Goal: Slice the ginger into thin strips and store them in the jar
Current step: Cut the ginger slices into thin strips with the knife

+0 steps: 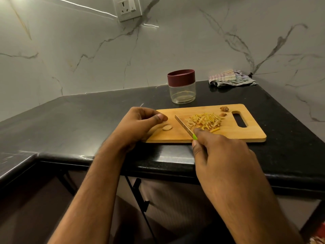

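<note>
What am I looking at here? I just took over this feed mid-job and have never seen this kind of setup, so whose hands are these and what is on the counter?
There is no machine: a person is working with bare hands, and the single picture comes from a wide-angle camera worn on the head, looking forward and down.

On the black counter lies a wooden cutting board. On it sit a pile of ginger strips, a ginger piece not yet sliced, and two small knobby scraps near the board's handle hole.

The right hand grips a knife with a green handle, its blade beside the pile. The left hand rests by the unsliced piece with curled fingers; I cannot tell if it pinches anything.

Behind the board stands a clear jar, its dark red lid on. A crumpled cloth lies in the corner.
</note>
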